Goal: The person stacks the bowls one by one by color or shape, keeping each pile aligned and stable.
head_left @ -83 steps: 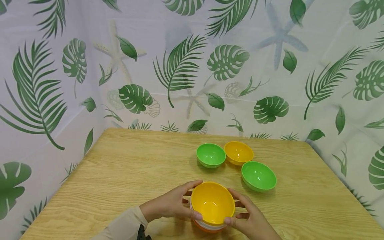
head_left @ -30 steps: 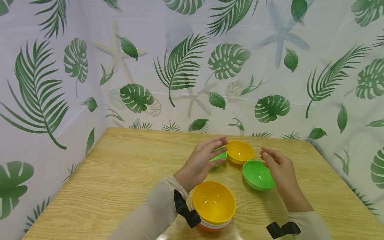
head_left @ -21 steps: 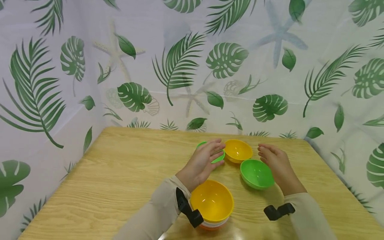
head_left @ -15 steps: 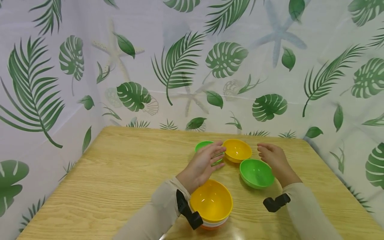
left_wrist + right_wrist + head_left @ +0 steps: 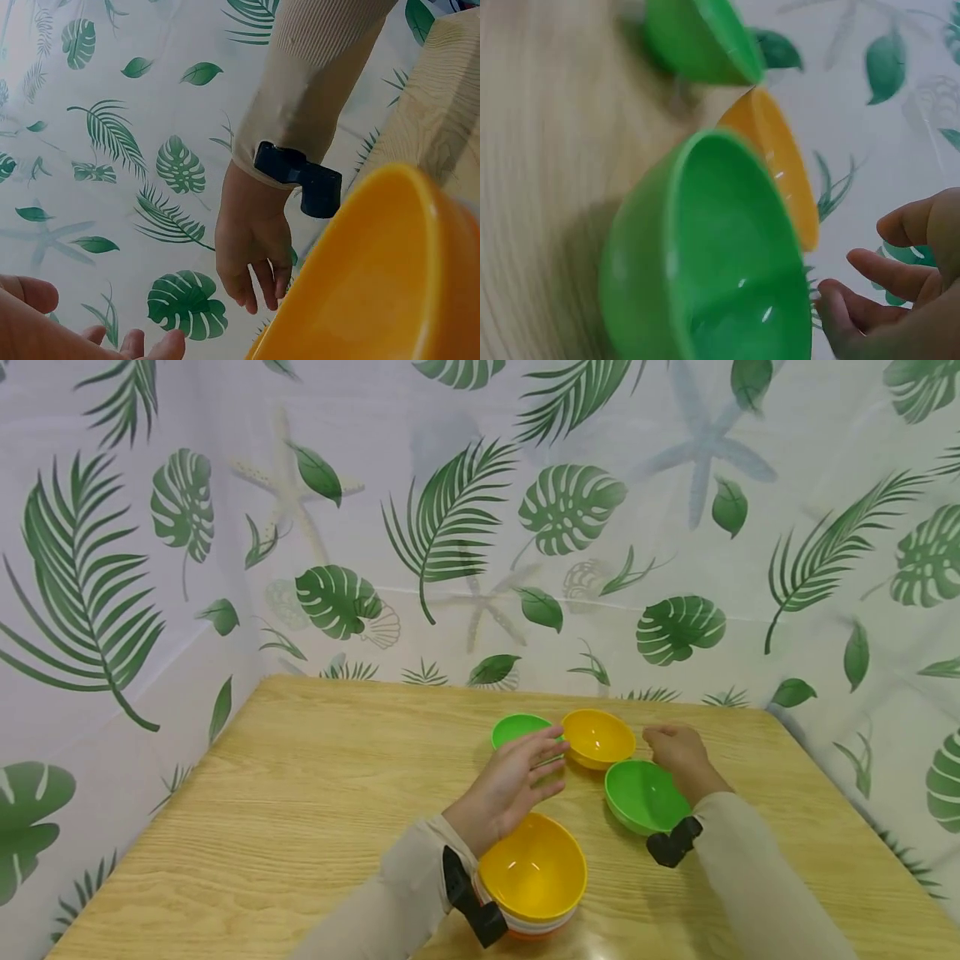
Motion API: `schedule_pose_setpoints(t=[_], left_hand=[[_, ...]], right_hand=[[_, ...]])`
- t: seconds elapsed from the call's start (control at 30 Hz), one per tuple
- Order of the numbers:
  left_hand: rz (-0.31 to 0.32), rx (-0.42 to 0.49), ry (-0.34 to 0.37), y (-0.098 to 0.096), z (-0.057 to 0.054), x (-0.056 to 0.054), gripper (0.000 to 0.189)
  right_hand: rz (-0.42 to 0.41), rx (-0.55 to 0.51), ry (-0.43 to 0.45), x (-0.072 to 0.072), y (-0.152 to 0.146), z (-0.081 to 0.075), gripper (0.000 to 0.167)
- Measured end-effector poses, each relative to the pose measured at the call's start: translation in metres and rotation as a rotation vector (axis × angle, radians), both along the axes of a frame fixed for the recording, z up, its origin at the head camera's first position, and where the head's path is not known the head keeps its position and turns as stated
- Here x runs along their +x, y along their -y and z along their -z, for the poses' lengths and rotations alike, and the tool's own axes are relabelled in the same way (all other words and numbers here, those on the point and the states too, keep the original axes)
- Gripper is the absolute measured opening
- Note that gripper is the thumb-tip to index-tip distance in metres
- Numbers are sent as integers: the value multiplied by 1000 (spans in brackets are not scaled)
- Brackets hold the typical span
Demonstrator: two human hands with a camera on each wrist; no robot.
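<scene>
My left hand (image 5: 513, 781) hovers with fingers extended, partly covering the far-left green bowl (image 5: 517, 727); its fingers also show in the left wrist view. My right hand (image 5: 681, 758) hangs above the right green bowl (image 5: 637, 797), fingers loosely bent and holding nothing, as the right wrist view confirms. Between the hands, farther back, sits a yellow bowl (image 5: 597, 739). Close to me stands a stack with a yellow bowl (image 5: 534, 868) on top and white and orange rims below; my left wrist overlaps its upper left edge.
The wood-grain table (image 5: 315, 793) stretches left of the bowls. A leaf-printed white sheet (image 5: 465, 552) rises behind and at both sides. Each wrist carries a black camera mount (image 5: 472, 897) on a beige sleeve.
Earlier both hands held the top yellow bowl of the stack. They have let go and risen over the far bowls. Lately my right hand has turned, its forearm swinging left.
</scene>
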State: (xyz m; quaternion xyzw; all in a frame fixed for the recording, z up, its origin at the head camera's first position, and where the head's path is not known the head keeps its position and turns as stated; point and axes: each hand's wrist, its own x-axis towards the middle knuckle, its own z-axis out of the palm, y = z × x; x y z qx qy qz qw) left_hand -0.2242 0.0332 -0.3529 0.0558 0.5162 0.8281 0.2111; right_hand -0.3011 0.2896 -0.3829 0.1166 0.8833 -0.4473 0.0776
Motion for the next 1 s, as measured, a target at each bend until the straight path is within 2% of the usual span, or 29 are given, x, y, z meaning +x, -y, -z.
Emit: schedule_pose_setpoints(t=[0.13,0.47,0.83,1.0], left_hand=[[-17,-7,-5,2,3,2,42],[-3,-16,-27,6,7,4,42],[6,-19,-40,9,8,3,42],[3,-24,-48,10,7,3,42]], right_hand=[[-30,185,4,-1,2,8,56],[-72,309,-38,-2,10,3,40],[-67,294,27,-15,10,0,44],[-37,307,69,-18,11,-1,40]])
